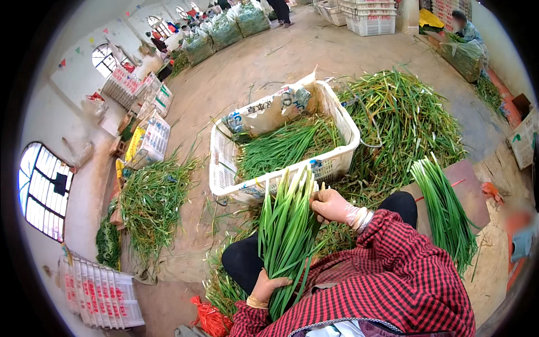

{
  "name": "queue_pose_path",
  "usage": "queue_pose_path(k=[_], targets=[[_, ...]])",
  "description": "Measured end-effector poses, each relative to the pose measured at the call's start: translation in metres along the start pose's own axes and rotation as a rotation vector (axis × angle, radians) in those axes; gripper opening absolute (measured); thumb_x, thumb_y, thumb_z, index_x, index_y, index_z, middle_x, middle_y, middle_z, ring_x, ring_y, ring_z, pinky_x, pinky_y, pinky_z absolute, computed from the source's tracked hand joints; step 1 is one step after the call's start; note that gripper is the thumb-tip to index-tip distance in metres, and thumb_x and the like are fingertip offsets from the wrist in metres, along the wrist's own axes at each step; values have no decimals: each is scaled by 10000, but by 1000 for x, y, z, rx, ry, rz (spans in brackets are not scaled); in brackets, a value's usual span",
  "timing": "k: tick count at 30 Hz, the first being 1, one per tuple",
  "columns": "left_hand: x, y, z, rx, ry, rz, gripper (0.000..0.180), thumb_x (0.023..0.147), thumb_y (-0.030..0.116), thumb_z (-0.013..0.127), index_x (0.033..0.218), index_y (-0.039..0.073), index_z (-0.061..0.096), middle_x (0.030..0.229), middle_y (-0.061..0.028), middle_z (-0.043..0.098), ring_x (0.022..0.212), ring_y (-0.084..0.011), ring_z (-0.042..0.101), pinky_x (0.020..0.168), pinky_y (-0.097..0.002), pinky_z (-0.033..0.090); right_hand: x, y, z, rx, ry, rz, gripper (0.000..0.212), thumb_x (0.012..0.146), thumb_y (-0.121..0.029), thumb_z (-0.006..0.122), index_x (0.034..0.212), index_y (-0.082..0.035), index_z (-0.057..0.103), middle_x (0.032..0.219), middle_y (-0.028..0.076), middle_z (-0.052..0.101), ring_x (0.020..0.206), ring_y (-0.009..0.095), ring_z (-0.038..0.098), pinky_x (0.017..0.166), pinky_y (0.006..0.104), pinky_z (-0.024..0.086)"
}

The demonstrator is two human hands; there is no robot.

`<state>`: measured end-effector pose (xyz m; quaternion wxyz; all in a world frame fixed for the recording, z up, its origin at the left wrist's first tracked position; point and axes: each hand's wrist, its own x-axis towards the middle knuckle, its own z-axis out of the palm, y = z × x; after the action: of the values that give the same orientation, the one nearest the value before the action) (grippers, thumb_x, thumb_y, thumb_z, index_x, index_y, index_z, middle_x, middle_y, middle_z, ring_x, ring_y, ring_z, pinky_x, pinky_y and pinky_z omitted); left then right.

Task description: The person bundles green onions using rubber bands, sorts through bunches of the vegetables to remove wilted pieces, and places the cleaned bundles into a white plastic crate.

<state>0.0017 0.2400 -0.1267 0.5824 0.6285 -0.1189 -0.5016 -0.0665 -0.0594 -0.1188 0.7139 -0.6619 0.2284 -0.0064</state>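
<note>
Across my lap lies a bunch of garlic chives (287,230), its pale stem ends pointing away from me. My left hand (265,288), in a thin glove, is wrapped round its leafy lower part. At the stem end, my right hand (332,206), also gloved, is closed in a pinch at the bunch's right edge; what its fingertips hold is too small to make out. Just beyond the bunch stands a white plastic crate (355,137) with more chives (281,147) inside. A trimmed bundle of chives (444,216) rests on a brown board (464,178) to my right.
Heaps of loose leaves lie right of the crate (401,126) and to the left (154,205). Stacked white crates (101,289) stand near left, others (370,19) at the back. A red plastic bag (210,318) is beside me. Another person (469,31) sits far right.
</note>
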Motion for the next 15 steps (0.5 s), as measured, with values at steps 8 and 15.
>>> queue_pose_path(k=[8, 15], targets=[[-1, 5, 11, 19, -29, -55, 510, 666, -17, 726, 1159, -48, 604, 1022, -104, 691, 849, -190, 664, 807, -310, 532, 5, 3, -12, -955, 295, -313, 324, 823, -366, 604, 847, -61, 709, 760, 209, 666, 794, 385, 666, 745, 461, 524], [-13, 8, 1, -126, -38, -41, 698, 621, -17, 665, 1304, -29, 522, 1196, -115, 632, 1039, -233, 622, 921, -346, 492, 26, -7, -62, -1073, 576, -605, 235, 886, -333, 586, 887, -125, 696, 701, 47, 669, 656, 214, 655, 638, 342, 548]])
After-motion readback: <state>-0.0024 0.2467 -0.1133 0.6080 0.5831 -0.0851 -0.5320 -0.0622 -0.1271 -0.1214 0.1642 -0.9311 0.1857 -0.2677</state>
